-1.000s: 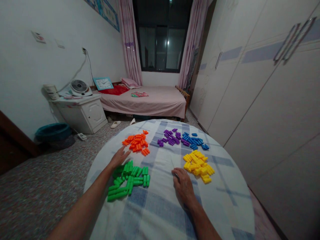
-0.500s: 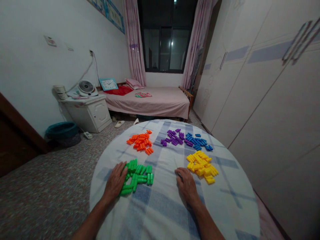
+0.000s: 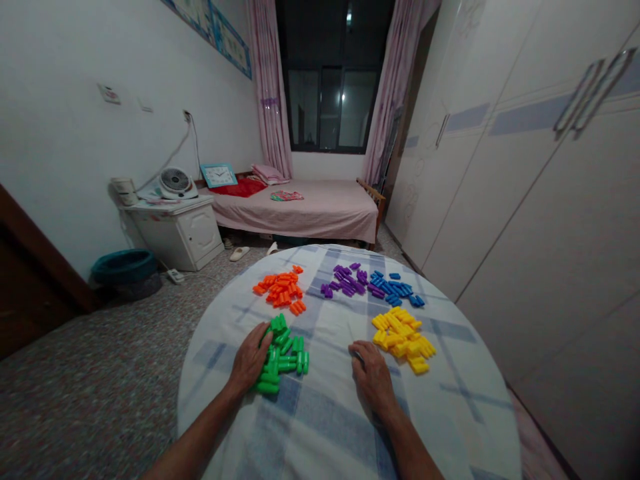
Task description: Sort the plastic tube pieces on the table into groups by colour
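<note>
My left hand [image 3: 251, 357] lies against the left side of the green block pile [image 3: 287, 363], its fingers extended along the pieces. My right hand [image 3: 371, 373] rests on the tablecloth, fingers bent and slightly apart, with nothing visible in it. Just to its right is the yellow block pile [image 3: 403, 337]. Farther back on the table are an orange pile [image 3: 281, 288] at the left, a purple pile [image 3: 349, 280] near the middle, and a blue pile [image 3: 395, 288] that touches the purple one.
The round table [image 3: 320, 427] has a checked cloth. Beyond it stands a bed [image 3: 310, 207]. On the left are a white cabinet [image 3: 200, 233] with a fan [image 3: 176, 183] and a teal bin [image 3: 125, 267]. Wardrobe doors [image 3: 540, 220] line the right.
My left hand has moved to the right, and the green pieces beside it have shifted right and bunched closer together. My right hand has stayed at nearly the same place on the cloth.
</note>
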The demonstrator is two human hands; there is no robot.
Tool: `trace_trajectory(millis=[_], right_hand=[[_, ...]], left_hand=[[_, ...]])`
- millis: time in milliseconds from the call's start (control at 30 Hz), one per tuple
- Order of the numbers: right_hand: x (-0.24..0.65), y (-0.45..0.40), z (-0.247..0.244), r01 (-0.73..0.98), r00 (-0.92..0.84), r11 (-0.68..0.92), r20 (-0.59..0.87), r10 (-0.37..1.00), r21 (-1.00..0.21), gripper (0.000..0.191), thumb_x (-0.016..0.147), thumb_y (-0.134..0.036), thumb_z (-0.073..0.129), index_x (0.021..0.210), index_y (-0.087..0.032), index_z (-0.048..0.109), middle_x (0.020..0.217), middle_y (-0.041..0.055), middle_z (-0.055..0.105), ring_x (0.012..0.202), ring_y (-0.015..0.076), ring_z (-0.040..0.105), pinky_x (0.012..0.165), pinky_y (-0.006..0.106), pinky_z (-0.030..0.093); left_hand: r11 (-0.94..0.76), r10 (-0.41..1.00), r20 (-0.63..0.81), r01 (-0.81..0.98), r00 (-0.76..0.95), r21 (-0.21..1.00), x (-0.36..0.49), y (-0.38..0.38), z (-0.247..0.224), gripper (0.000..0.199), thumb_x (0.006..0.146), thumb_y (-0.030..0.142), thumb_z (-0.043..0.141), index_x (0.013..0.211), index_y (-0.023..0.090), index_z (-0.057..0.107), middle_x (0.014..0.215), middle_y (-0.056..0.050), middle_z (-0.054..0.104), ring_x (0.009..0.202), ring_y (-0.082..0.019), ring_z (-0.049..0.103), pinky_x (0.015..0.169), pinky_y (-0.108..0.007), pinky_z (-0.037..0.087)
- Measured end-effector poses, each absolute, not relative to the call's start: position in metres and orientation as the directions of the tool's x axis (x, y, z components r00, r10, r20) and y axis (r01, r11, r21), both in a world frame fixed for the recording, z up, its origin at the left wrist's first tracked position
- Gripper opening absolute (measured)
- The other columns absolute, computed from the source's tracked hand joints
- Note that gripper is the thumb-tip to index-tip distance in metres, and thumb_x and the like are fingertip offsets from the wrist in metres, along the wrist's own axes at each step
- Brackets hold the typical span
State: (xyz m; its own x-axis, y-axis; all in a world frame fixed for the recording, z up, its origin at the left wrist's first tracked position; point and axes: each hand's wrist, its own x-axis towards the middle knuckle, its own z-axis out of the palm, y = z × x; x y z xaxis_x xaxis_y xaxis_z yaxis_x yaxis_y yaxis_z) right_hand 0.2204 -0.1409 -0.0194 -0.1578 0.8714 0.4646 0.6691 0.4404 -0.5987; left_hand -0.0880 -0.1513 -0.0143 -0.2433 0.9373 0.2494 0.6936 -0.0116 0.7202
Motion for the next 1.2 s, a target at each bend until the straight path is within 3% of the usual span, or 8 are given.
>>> trace_trajectory(millis=[267,467,700,1200], right_hand=[[0.22,-0.141,-0.02,0.659,-0.15,0.464,0.502,0.852,-0.591,0.027,0.076,-0.013,0.045,0.093,-0.018,0.065,0.099,0.0077,0.064,0.096,0.0197,0.057,0.089,0.036,0.045],[0.225,-0.135,-0.017,0.687,-0.092,0.454,0.552,0.829,-0.567,0.026,0.08,-0.014,0.042,0.094,-0.016,0.064,0.096,0.0079,0.065,0.095,0.0194,0.058,0.09,0.036,0.045],[0.252,-0.122,-0.021,0.859,0.044,0.272,0.593,0.804,-0.433,0.032,0.079,-0.016,0.042,0.105,-0.013,0.061,0.112,0.0137,0.056,0.109,0.0251,0.048,0.098,0.046,0.037],[0.253,-0.12,-0.03,0.785,0.035,0.314,0.544,0.838,-0.534,0.031,0.079,-0.019,0.041,0.101,-0.014,0.062,0.116,0.0126,0.052,0.115,0.0241,0.044,0.102,0.044,0.036]], left_hand=[[-0.001,0.894,0.266,0.593,-0.36,0.805,-0.085,-0.154,-0.015,0.054,0.087,0.05,0.03,0.122,0.016,0.053,0.131,-0.01,0.053,0.123,-0.021,0.048,0.109,-0.04,0.033],[-0.045,0.879,0.313,0.591,-0.36,0.806,-0.085,-0.155,-0.015,0.051,0.087,0.05,0.03,0.114,0.016,0.055,0.125,-0.011,0.056,0.12,-0.022,0.049,0.109,-0.042,0.032],[-0.036,0.894,0.292,0.594,-0.34,0.803,-0.085,-0.155,-0.015,0.049,0.087,0.049,0.029,0.112,0.017,0.057,0.126,-0.011,0.054,0.122,-0.021,0.047,0.111,-0.04,0.029],[-0.026,0.891,0.302,0.626,-0.338,0.779,-0.085,-0.156,-0.014,0.05,0.088,0.05,0.028,0.111,0.017,0.058,0.125,-0.01,0.056,0.119,-0.021,0.05,0.107,-0.039,0.035]])
